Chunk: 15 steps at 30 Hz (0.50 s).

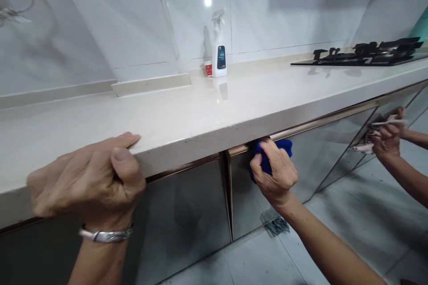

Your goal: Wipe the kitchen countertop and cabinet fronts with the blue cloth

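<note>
Left hand (90, 178), lower left of frame: curled over the front edge of the countertop (187, 116), thumb on the lip, fingers on top, nothing else in it. Silver bracelet (106, 234) on that wrist.

Right hand (274, 172), centre frame: clenched around a blue cloth (271, 151), pressing it against the top edge of a grey cabinet door (254, 200), right under the countertop overhang, touching the metal handle strip (321, 122).

Right edge of frame: another person's hand (388, 136) gripping a pale rag (374, 136) against a cabinet front further along.

Upper centre: white spray bottle (219, 46) upright at the tiled wall, small red cup (208, 68) just beside it. Upper right: black gas hob (364, 53) set in the counter.
</note>
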Motion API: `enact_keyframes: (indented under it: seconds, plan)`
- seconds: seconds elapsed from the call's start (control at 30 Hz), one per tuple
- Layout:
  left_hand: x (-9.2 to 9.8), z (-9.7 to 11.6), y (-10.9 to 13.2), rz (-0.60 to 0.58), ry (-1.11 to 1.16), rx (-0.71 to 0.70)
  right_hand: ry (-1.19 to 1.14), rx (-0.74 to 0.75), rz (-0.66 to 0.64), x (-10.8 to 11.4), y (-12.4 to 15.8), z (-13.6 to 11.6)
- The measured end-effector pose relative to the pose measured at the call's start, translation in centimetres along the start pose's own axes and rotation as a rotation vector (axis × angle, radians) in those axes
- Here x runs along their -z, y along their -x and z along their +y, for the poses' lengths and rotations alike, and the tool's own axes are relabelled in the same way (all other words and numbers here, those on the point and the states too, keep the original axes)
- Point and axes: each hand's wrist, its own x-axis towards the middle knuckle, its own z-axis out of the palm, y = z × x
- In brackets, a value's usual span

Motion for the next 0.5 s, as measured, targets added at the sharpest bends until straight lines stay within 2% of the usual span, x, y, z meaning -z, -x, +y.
enact_keyframes:
  seconds: [0.13,0.27,0.5]
  plan:
    - [0.2,1.0,-0.8,-0.004,-0.021,0.006,-0.042,-0.056,0.021,-0.9,0.4,-4.3]
    - [0.6,1.1,-1.1,-0.015,0.025,-0.019,-0.102,-0.033,0.0,-2.0,0.4,-8.8]
    - [0.8,1.3,-0.8,-0.008,0.046,0.009,-0.146,-0.047,-0.029,-3.3,-0.6,-13.8]
